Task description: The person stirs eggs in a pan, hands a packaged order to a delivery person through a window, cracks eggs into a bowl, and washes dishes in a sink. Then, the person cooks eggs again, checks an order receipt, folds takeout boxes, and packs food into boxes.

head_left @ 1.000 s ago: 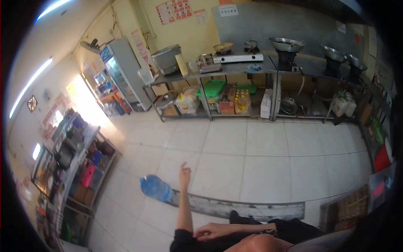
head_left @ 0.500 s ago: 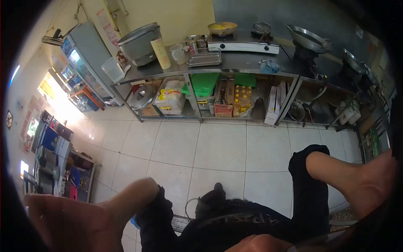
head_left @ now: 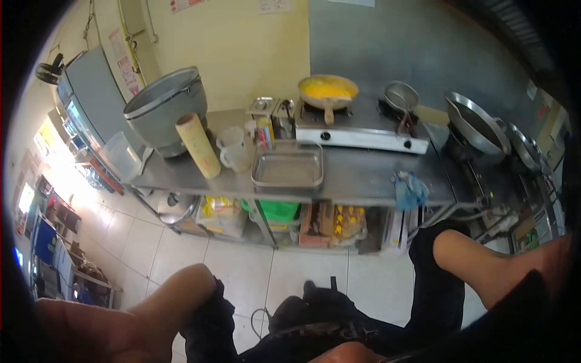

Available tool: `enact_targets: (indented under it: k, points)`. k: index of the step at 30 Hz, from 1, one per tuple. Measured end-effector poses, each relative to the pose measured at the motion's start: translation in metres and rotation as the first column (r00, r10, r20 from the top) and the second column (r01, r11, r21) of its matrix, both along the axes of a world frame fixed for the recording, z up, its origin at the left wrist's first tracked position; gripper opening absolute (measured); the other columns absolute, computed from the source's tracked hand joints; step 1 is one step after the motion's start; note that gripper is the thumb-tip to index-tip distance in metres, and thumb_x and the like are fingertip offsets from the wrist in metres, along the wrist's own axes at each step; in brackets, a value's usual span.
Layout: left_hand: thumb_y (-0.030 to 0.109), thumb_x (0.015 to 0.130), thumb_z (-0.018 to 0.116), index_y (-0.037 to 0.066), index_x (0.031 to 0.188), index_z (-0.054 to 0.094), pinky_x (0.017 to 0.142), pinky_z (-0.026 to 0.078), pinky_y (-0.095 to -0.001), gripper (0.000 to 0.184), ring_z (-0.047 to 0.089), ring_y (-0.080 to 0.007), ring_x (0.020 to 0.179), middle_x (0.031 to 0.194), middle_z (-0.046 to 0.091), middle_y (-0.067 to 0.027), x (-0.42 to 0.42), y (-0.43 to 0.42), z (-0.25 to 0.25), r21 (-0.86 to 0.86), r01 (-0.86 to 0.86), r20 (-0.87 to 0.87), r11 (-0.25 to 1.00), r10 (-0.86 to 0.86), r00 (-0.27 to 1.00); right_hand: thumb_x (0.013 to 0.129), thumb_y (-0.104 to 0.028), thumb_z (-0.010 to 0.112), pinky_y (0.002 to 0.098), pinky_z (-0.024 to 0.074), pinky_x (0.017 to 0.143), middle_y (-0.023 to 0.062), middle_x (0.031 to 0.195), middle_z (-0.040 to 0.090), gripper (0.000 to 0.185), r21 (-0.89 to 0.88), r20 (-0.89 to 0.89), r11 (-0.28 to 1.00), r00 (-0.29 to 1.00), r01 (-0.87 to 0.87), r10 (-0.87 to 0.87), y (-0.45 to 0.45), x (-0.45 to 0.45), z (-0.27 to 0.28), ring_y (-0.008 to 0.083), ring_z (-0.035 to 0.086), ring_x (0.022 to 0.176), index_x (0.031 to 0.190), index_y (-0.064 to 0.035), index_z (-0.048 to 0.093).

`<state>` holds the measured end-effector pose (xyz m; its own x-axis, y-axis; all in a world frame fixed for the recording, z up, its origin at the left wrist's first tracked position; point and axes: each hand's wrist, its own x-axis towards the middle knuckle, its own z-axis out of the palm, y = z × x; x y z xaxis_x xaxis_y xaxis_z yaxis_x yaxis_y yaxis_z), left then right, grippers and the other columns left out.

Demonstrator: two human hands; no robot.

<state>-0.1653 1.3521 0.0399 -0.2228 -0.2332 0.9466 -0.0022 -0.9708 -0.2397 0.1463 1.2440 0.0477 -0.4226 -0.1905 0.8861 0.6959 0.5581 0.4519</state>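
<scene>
My left hand (head_left: 91,330) is raised close to the camera at the lower left, with the palm side and wrist showing. The dark edge of the view hides its fingers. At the right edge my right hand (head_left: 538,269) is raised likewise, its fingers also out of sight. Neither hand shows anything held, and both are well apart from the counter. Beyond them, a pan of yellow food (head_left: 327,89) sits on the left burner of a two-burner gas stove (head_left: 363,138). A small pan (head_left: 401,97) rests on the right burner.
A steel counter (head_left: 357,175) runs across in front of me. On it are a large grey pot (head_left: 163,115), a cardboard-coloured roll (head_left: 198,145), a plastic jug (head_left: 235,151), a metal tray (head_left: 287,172), a blue cloth (head_left: 410,190) and a wok (head_left: 478,124). Bottles (head_left: 348,224) stand below.
The counter appears nearer and lower in view, and the yellow food in the pan shows more clearly. Both my hands stay raised at the sides, shifting only slightly.
</scene>
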Motion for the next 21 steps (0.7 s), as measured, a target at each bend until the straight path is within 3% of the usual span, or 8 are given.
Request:
enact_targets:
  k: [9, 14, 16, 17, 18, 19, 20, 21]
  points:
    - [0.017, 0.078, 0.052, 0.009, 0.093, 0.045, 0.068, 0.039, -0.0268, 0.019, 0.045, -0.0153, 0.077, 0.087, 0.046, -0.0059, 0.065, 0.237, -0.018, -0.013, 0.027, 0.043, 1.0, -0.027, 0.999, 0.076, -0.027, 0.06, 0.0278, 0.042, 0.057, 0.005, 0.083, 0.056, 0.025, -0.057, 0.023, 0.994, 0.996, 0.09, -0.088, 0.244, 0.066, -0.009, 0.0162, 0.053, 0.068, 0.091, -0.008, 0.056]
    - [0.014, 0.078, 0.053, 0.009, 0.093, 0.044, 0.069, 0.039, -0.0266, 0.018, 0.045, -0.0152, 0.077, 0.087, 0.046, -0.0058, 0.109, 0.363, -0.028, -0.104, 0.113, 0.096, 0.988, -0.103, 0.99, 0.076, -0.029, 0.061, 0.0268, 0.0423, 0.057, 0.0044, 0.083, 0.056, 0.027, -0.238, -0.005, 0.899, 0.925, 0.367, -0.379, 0.346, 0.104, -0.004, 0.016, 0.053, 0.069, 0.093, -0.0082, 0.055]
    - [0.013, 0.078, 0.053, 0.009, 0.093, 0.044, 0.07, 0.039, -0.0265, 0.018, 0.044, -0.0152, 0.077, 0.087, 0.045, -0.0058, 0.13, 0.406, -0.038, -0.173, 0.155, 0.151, 0.973, -0.129, 0.98, 0.076, -0.029, 0.061, 0.0264, 0.0424, 0.057, 0.0042, 0.083, 0.056, 0.028, -0.565, -0.032, 0.635, 0.755, 0.527, -0.655, 0.403, 0.135, -0.021, 0.0159, 0.053, 0.069, 0.093, -0.0082, 0.055]
    - [0.012, 0.078, 0.053, 0.009, 0.093, 0.044, 0.07, 0.039, -0.0265, 0.018, 0.044, -0.0151, 0.077, 0.087, 0.045, -0.0058, 0.141, 0.423, -0.047, -0.217, 0.179, 0.198, 0.96, -0.136, 0.971, 0.072, -0.016, 0.065, 0.022, 0.0442, 0.06, 0.0035, 0.087, 0.058, 0.029, -0.771, -0.362, 0.614, 0.677, 0.168, -0.64, 0.444, 0.15, -0.049, 0.0114, 0.055, 0.071, 0.098, -0.0091, 0.055]
    - [0.011, 0.078, 0.054, 0.009, 0.093, 0.044, 0.07, 0.039, -0.0264, 0.018, 0.044, -0.0151, 0.077, 0.087, 0.045, -0.0057, 0.152, 0.438, -0.058, -0.272, 0.211, 0.256, 0.939, -0.141, 0.956, 0.071, -0.019, 0.067, 0.0269, 0.0419, 0.068, 0.003, 0.085, 0.057, 0.034, -0.976, -0.192, 0.215, 0.61, -0.035, -0.769, 0.469, 0.165, -0.067, 0.0133, 0.053, 0.077, 0.101, -0.01, 0.054]
    - [0.011, 0.077, 0.054, 0.009, 0.093, 0.044, 0.07, 0.039, -0.0264, 0.018, 0.044, -0.0151, 0.077, 0.087, 0.045, -0.0057, 0.163, 0.448, -0.071, -0.354, 0.249, 0.332, 0.902, -0.128, 0.935, 0.065, -0.02, 0.071, 0.0282, 0.043, 0.067, 0.0057, 0.082, 0.058, 0.042, -0.962, 0.028, 0.175, 0.709, 0.211, -0.704, 0.487, 0.2, -0.117, 0.017, 0.055, 0.076, 0.1, -0.0093, 0.052]
    - [0.01, 0.077, 0.054, 0.009, 0.093, 0.043, 0.07, 0.039, -0.0264, 0.019, 0.044, -0.0151, 0.077, 0.087, 0.045, -0.0057, 0.174, 0.458, -0.087, -0.456, 0.311, 0.428, 0.834, -0.101, 0.898, 0.066, -0.016, 0.07, 0.0375, 0.044, 0.073, 0.012, 0.087, 0.059, 0.043, -0.966, 0.204, -0.021, 0.706, 0.258, -0.678, 0.499, 0.222, -0.153, 0.0292, 0.058, 0.08, 0.101, -0.0091, 0.047]
    - [0.009, 0.077, 0.054, 0.009, 0.093, 0.043, 0.071, 0.039, -0.0263, 0.019, 0.044, -0.0151, 0.077, 0.087, 0.045, -0.0057, 0.187, 0.467, -0.109, -0.558, 0.396, 0.526, 0.729, -0.059, 0.848, 0.064, -0.017, 0.07, 0.0366, 0.0447, 0.069, 0.0108, 0.083, 0.059, 0.043, -0.972, 0.216, -0.095, 0.665, 0.213, -0.715, 0.515, 0.232, -0.184, 0.0295, 0.059, 0.077, 0.1, -0.0083, 0.048]
